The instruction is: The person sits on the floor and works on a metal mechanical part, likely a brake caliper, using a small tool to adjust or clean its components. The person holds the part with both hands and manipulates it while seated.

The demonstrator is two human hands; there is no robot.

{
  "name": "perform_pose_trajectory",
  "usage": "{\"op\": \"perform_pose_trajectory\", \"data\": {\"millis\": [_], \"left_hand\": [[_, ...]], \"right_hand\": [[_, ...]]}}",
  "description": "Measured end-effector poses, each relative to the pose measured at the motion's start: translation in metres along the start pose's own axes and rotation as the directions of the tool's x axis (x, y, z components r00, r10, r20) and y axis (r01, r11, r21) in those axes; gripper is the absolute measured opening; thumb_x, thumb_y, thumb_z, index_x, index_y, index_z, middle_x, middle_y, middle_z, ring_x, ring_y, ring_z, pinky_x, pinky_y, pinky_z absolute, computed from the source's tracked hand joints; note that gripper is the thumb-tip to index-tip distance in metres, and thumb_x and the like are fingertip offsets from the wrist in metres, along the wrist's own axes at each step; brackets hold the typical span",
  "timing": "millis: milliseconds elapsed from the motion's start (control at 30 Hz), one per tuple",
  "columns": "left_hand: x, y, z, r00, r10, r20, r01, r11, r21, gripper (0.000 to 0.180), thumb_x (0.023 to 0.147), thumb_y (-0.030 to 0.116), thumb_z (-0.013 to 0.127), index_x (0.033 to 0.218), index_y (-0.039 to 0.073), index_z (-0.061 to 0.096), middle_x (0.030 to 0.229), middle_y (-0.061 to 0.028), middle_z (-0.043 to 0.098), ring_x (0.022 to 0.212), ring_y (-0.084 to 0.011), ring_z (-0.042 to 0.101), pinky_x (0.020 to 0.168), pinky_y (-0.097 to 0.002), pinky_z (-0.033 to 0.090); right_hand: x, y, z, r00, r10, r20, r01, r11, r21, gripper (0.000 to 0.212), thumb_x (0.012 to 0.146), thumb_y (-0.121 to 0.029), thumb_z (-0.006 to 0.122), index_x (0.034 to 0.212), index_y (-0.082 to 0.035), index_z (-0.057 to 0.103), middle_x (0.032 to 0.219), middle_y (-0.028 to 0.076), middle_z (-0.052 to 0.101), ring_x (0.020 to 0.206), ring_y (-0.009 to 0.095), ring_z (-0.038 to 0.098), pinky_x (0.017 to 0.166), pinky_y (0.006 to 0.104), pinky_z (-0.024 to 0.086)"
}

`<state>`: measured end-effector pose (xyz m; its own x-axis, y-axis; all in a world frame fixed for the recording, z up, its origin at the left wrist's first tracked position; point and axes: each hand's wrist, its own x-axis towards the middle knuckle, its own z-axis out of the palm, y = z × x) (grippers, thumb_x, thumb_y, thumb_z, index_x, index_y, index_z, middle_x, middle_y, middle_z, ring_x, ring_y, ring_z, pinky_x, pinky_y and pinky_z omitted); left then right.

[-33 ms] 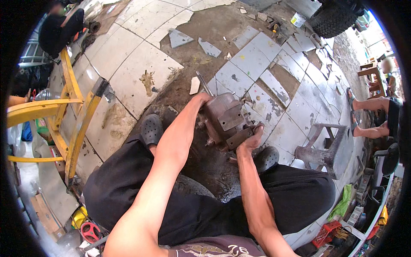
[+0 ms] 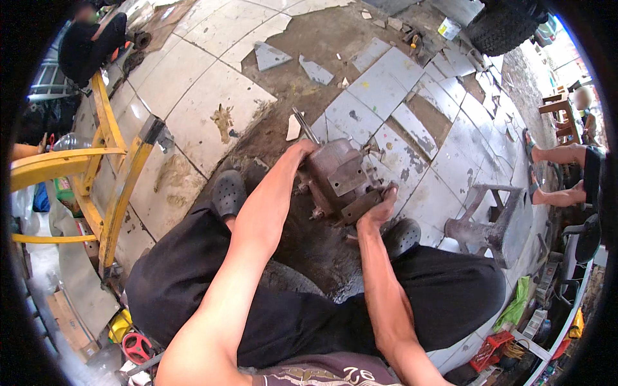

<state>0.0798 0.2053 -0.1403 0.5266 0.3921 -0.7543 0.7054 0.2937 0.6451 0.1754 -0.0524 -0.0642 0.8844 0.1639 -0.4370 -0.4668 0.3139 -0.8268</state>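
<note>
A brown metal gearbox (image 2: 335, 174) stands tilted between my feet on the dirty, broken floor. From its far end a splined metal shaft (image 2: 306, 125) points up and to the left. My left hand (image 2: 301, 153) is closed on the far left side of the casing, near the base of the shaft, its fingertips partly hidden. At the near right end, my right hand (image 2: 381, 209) wraps around the casing by a flat bracket plate. The gearbox's underside cannot be seen.
A yellow metal frame (image 2: 122, 186) stands at the left, and a grey plastic stool (image 2: 492, 225) lies on its side at the right. Loose tile pieces (image 2: 315, 69) lie ahead. A tyre (image 2: 499, 32) is at the far right. People sit at far left and right.
</note>
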Motion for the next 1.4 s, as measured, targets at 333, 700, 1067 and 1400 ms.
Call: {"op": "perform_pose_trajectory", "data": {"millis": [333,700,1067,1400], "left_hand": [[-0.082,-0.056,0.007,0.980,-0.018,-0.198,-0.099,0.819,-0.566,0.028,0.089,0.023,0.063,0.101,-0.001,0.071,0.099,-0.0122,0.071,0.082,-0.0248,0.068,0.072,-0.0407,0.053],[-0.085,-0.095,0.003,0.989,0.003,-0.147,-0.111,0.670,-0.734,0.039,0.094,0.030,0.053,0.116,0.000,0.064,0.114,-0.0129,0.067,0.102,-0.0264,0.064,0.085,-0.0429,0.051],[-0.095,-0.094,0.017,0.731,-0.350,-0.586,-0.104,0.792,-0.602,0.063,0.091,0.041,0.062,0.134,-0.002,0.046,0.141,-0.0153,0.047,0.128,-0.0302,0.046,0.103,-0.0463,0.039],[-0.117,-0.042,-0.039,0.937,0.129,-0.324,0.233,0.460,0.857,0.056,0.094,0.043,0.049,0.139,0.011,0.045,0.144,-0.0136,0.046,0.138,-0.0323,0.038,0.114,-0.0585,0.023]], "right_hand": [[-0.011,-0.013,0.029,0.954,0.178,0.243,-0.186,0.982,0.012,0.030,0.096,-0.036,0.049,0.098,-0.008,0.060,0.089,0.007,0.065,0.077,0.022,0.063,0.070,0.0357,0.051],[0.021,-0.005,0.065,0.887,0.288,0.362,-0.236,0.955,-0.182,0.028,0.095,-0.034,0.051,0.093,-0.008,0.060,0.074,0.008,0.062,0.063,0.022,0.062,0.060,0.0352,0.050],[0.059,0.004,0.107,0.871,0.179,0.458,0.160,0.777,-0.609,0.043,0.094,-0.039,0.056,0.087,0.001,0.067,0.075,0.006,0.064,0.063,0.015,0.057,0.061,0.0323,0.047],[0.001,-0.015,0.084,0.815,-0.333,0.475,0.577,0.389,-0.718,0.044,0.099,-0.040,0.050,0.125,-0.005,0.058,0.105,0.025,0.067,0.099,0.045,0.063,0.081,0.0487,0.049]]}}
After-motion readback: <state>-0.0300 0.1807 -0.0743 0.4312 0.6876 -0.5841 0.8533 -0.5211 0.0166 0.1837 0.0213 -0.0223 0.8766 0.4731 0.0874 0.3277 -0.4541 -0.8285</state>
